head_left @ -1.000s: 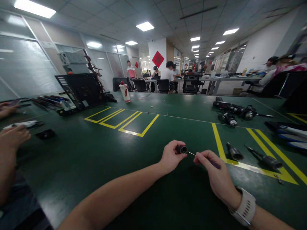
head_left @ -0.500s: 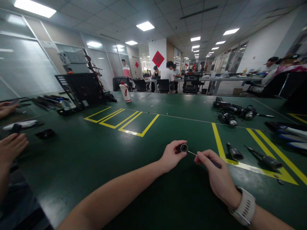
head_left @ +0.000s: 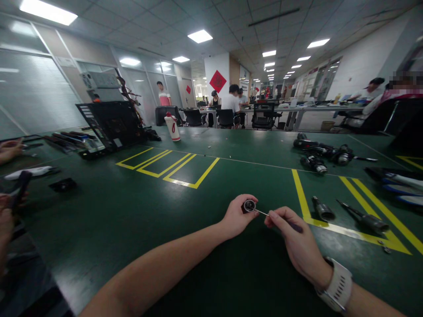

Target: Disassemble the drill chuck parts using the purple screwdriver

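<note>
My left hand (head_left: pixel 236 216) is closed round a short dark cylindrical part (head_left: pixel 245 206) with a bright metal rim, its round open end turned towards me. In my right hand (head_left: pixel 294 233) is a thin screwdriver (head_left: pixel 262 212) with a dark purplish handle, mostly covered by my fingers. Its slim metal shaft points left, and the tip reaches the open end of the part. How deep the tip sits I cannot tell. To the right of my right hand lie a dark metal cylindrical piece (head_left: pixel 324 210) and another with a long thin shaft (head_left: pixel 370 221).
Small metal bits (head_left: pixel 385 248) lie near the yellow tape (head_left: pixel 350 233) at right. Black power tools (head_left: pixel 319 152) lie farther back. A white cup (head_left: pixel 173 127) stands near a black equipment frame (head_left: pixel 114 125). At far left, another person's hand holds a dark phone-like object (head_left: pixel 20 189).
The part in my left hand has turned its open end more towards me. My right hand has shifted slightly left, bringing the screwdriver tip to the opening. The neighbour's dark object is raised.
</note>
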